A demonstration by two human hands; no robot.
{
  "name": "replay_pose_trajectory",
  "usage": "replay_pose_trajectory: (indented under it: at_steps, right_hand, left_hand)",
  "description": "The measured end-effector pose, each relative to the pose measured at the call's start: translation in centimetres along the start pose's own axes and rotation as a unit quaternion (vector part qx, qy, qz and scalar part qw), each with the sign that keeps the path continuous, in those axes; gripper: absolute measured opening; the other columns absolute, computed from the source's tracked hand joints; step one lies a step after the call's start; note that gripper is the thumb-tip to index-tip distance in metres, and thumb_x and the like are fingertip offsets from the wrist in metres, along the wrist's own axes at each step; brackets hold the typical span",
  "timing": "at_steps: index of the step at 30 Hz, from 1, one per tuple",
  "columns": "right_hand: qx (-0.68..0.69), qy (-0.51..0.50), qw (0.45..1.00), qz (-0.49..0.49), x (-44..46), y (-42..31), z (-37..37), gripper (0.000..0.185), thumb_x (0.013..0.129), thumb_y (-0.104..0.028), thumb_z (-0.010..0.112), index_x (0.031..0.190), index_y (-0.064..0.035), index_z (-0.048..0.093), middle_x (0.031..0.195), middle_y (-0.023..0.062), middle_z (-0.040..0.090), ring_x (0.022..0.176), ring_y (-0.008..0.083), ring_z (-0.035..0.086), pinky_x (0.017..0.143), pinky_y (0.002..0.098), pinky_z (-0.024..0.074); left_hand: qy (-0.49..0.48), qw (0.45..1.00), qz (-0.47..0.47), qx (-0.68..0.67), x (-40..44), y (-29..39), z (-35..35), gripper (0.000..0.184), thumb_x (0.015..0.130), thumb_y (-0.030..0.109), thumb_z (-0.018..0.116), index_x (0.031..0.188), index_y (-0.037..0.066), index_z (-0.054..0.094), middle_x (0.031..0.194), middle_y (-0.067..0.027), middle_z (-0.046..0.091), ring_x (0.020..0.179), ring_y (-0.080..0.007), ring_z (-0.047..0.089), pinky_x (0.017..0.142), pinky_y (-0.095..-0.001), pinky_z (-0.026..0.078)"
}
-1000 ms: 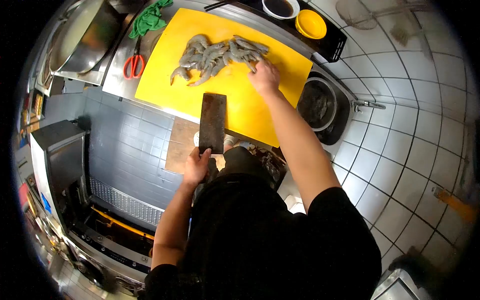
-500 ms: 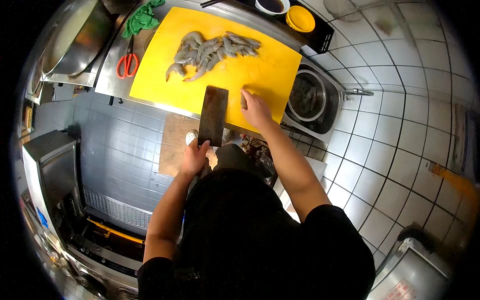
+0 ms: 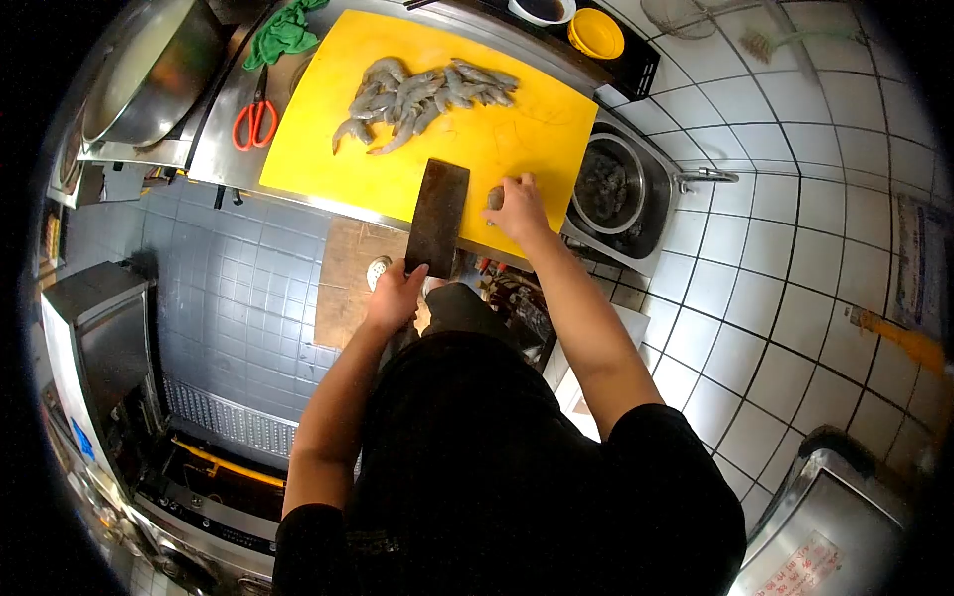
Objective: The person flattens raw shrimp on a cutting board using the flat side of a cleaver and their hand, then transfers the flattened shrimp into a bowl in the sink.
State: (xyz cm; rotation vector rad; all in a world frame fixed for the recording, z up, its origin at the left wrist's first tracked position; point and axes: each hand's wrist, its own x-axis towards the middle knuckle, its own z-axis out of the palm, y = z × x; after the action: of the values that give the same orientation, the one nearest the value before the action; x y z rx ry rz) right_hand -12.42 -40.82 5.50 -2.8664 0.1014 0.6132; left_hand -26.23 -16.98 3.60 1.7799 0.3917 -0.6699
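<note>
My left hand [image 3: 396, 296] is closed on a cleaver [image 3: 437, 217] at its near end. The dark, broad blade points away from me and its far part lies over the near edge of the yellow cutting board [image 3: 328, 149]. Near the board's front right, my right hand [image 3: 521, 211] pinches a small grey shrimp [image 3: 495, 198]; the fingers partly hide it. A pile of raw grey shrimp [image 3: 417, 97] lies towards the back of the board, apart from both hands.
Red-handled scissors [image 3: 255, 124] and a green cloth [image 3: 283, 32] lie left of the board, with a large metal pot [image 3: 159, 79] beyond. On the right, a metal bowl [image 3: 639, 189] sits in the sink [image 3: 646, 243]. A yellow bowl [image 3: 596, 35] stands behind.
The cleaver in my left hand has shifted slightly right and forward. My right hand, with the shrimp, has moved a little to the right. The shrimp pile looks unchanged.
</note>
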Motion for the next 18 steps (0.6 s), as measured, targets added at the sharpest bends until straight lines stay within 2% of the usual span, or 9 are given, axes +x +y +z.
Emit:
replay_pose_trajectory:
  at_steps: [2,3,5,8,12,14,17,18]
  right_hand:
    - [-0.051,0.058,0.995,-0.065,-0.3,1.1,1.0,0.044,0.085,-0.024,0.082,0.119,-0.0020,0.066,0.130,0.0200,0.060,0.119,0.0393,0.062,0.104,0.0504,0.0519]
    - [-0.076,0.086,0.989,-0.097,-0.4,1.6,1.5,0.045,0.085,-0.026,0.082,0.120,-0.0021,0.067,0.131,0.0197,0.060,0.119,0.0387,0.062,0.104,0.0506,0.0520]
    - [-0.052,0.057,0.991,-0.108,0.2,2.8,1.9,0.049,0.084,-0.028,0.082,0.122,-0.0022,0.067,0.131,0.0200,0.060,0.119,0.0382,0.062,0.104,0.0505,0.0519]
    - [-0.034,0.034,0.995,-0.086,0.5,2.9,1.7,0.048,0.085,-0.029,0.081,0.123,-0.0029,0.067,0.128,0.0205,0.062,0.118,0.0383,0.063,0.102,0.0505,0.0523]
    - [0.003,0.013,0.998,-0.063,0.7,1.6,1.6,0.045,0.087,-0.030,0.080,0.122,-0.0044,0.068,0.121,0.0200,0.066,0.115,0.0387,0.064,0.098,0.0503,0.0529]
    - [-0.012,0.019,0.995,-0.102,0.8,1.0,1.6,0.046,0.088,-0.032,0.080,0.123,-0.0052,0.068,0.119,0.0198,0.067,0.113,0.0388,0.065,0.097,0.0498,0.0535]
    - [-0.018,0.056,0.986,-0.154,0.7,0.9,2.2,0.050,0.088,-0.035,0.081,0.126,-0.0053,0.067,0.120,0.0196,0.067,0.113,0.0391,0.064,0.098,0.0500,0.0526]
    - [-0.017,0.072,0.983,-0.170,0.6,0.8,2.3,0.052,0.088,-0.036,0.081,0.127,-0.0052,0.067,0.121,0.0196,0.066,0.114,0.0391,0.064,0.099,0.0503,0.0520]
  left_hand:
    - [0.017,0.999,0.051,-0.005,0.5,-0.9,0.6,0.040,0.103,0.034,0.066,0.095,-0.004,0.058,0.065,-0.0139,0.062,0.049,-0.0217,0.063,0.044,-0.0374,0.052]
    - [0.018,0.999,0.045,0.000,0.5,-0.7,0.6,0.040,0.103,0.034,0.066,0.095,-0.004,0.058,0.064,-0.0141,0.062,0.048,-0.0221,0.063,0.044,-0.0378,0.052]
    - [0.019,0.999,0.033,0.010,0.5,-0.4,0.7,0.041,0.103,0.034,0.066,0.095,-0.005,0.057,0.064,-0.0144,0.062,0.048,-0.0231,0.063,0.044,-0.0385,0.052]
    - [0.006,0.999,-0.027,0.028,0.8,-0.4,0.6,0.036,0.102,0.037,0.066,0.107,0.002,0.067,0.078,-0.0145,0.070,0.068,-0.0227,0.068,0.066,-0.0407,0.053]
    - [-0.005,1.000,-0.030,0.000,0.7,-0.4,0.5,0.036,0.102,0.036,0.066,0.109,0.001,0.067,0.077,-0.0136,0.070,0.065,-0.0218,0.067,0.064,-0.0400,0.053]
    - [-0.001,1.000,-0.028,0.012,0.5,0.1,0.5,0.035,0.102,0.036,0.065,0.110,0.001,0.067,0.077,-0.0126,0.070,0.064,-0.0209,0.067,0.063,-0.0394,0.053]
    - [0.025,0.999,0.038,-0.019,1.1,-1.5,1.2,0.038,0.102,0.033,0.068,0.094,-0.002,0.058,0.063,-0.0129,0.062,0.049,-0.0225,0.063,0.047,-0.0386,0.050]
    - [0.017,1.000,0.017,-0.006,1.1,-1.4,1.0,0.036,0.102,0.034,0.067,0.099,-0.001,0.061,0.067,-0.0128,0.064,0.055,-0.0222,0.065,0.052,-0.0391,0.051]
